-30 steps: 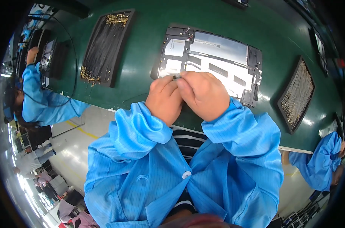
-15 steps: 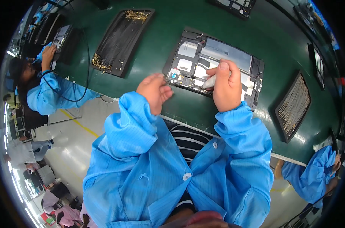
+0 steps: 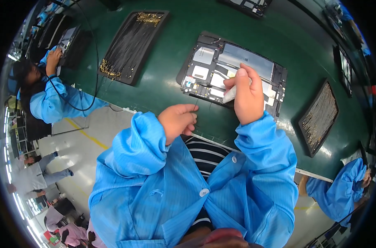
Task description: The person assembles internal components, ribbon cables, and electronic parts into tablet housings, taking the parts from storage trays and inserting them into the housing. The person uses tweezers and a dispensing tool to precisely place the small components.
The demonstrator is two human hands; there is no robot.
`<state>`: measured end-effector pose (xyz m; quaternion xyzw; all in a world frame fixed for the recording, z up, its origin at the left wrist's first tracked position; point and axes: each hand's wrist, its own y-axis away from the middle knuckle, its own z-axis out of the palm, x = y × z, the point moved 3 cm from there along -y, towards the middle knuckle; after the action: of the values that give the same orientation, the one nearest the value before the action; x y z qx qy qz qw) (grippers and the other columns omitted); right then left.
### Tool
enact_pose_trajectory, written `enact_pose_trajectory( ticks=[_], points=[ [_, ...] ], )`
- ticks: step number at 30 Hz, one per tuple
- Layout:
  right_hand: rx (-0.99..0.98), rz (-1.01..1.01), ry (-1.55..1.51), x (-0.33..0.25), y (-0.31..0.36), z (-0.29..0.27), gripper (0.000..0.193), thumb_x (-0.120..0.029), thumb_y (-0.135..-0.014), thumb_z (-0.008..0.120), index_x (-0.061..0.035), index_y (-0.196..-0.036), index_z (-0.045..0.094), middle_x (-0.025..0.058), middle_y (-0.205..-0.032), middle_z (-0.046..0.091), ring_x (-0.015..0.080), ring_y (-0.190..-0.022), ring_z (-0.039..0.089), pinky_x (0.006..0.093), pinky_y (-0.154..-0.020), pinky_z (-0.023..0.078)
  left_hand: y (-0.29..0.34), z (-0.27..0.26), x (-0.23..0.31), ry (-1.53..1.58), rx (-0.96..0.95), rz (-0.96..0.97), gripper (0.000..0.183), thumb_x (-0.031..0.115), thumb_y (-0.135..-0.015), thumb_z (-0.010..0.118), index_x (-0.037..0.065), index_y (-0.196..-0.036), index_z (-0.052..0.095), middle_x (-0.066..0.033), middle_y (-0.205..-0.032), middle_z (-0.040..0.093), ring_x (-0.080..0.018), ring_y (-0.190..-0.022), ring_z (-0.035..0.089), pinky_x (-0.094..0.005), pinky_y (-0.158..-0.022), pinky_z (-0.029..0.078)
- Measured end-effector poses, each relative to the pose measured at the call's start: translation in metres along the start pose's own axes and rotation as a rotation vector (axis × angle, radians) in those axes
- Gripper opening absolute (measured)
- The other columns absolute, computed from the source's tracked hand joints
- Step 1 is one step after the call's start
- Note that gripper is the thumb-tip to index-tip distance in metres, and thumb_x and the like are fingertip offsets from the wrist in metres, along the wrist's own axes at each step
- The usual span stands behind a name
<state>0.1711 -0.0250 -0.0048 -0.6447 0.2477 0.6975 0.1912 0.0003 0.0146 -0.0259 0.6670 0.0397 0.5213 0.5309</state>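
Observation:
On the green bench before me lies an opened tablet (image 3: 237,62), its silver battery, boards and white patches exposed. My right hand (image 3: 249,97) is over the tablet's near edge, fingers closed around a whitish pointed tool (image 3: 229,95) whose tip is down at that edge. Its exact kind cannot be made out. Just off the tablet's near left side, my left hand (image 3: 177,122) is closed with thumb and forefinger pinched. A thin dark wire (image 3: 197,102) shows at those fingertips, pointing up toward the tablet.
Black trays of thin wires with gold ends stand left (image 3: 132,49) and right (image 3: 320,118) on the green bench (image 3: 171,70). More opened devices (image 3: 254,6) lie at the far edge. Co-workers in blue sit at left (image 3: 51,97) and right (image 3: 337,188). A black cable (image 3: 96,74) hangs at left.
My left hand has moved right and nearer to me, and its fingers are now pinched with a thin wire showing. My right hand has barely shifted; the tool tip sits slightly lower.

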Motion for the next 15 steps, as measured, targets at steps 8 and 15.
enact_pose_trajectory(
  ticks=[8,15],
  points=[
    [-0.507,0.081,0.681,-0.013,-0.025,0.026,0.035,-0.028,-0.074,0.043,-0.0047,-0.1,0.05,0.0189,-0.093,0.053,0.0315,-0.088,0.05,0.0344,-0.077,0.038,-0.002,-0.003,0.006,-0.003,-0.09,0.034,0.042,0.011,-0.072,0.046,-0.001,-0.112,0.04,-0.0059,-0.073,0.05,-0.0118,-0.056,0.049,-0.025,-0.048,0.046],
    [-0.663,0.132,0.919,-0.008,-0.026,0.031,0.036,-0.035,-0.071,0.046,-0.0083,-0.093,0.056,0.0186,-0.083,0.056,0.0301,-0.081,0.053,0.033,-0.074,0.04,-0.007,0.0,-0.01,0.053,-0.166,0.051,0.044,0.011,-0.074,0.044,0.004,-0.116,0.035,-0.0028,-0.071,0.046,-0.0105,-0.053,0.048,-0.0255,-0.047,0.047]
  ],
)
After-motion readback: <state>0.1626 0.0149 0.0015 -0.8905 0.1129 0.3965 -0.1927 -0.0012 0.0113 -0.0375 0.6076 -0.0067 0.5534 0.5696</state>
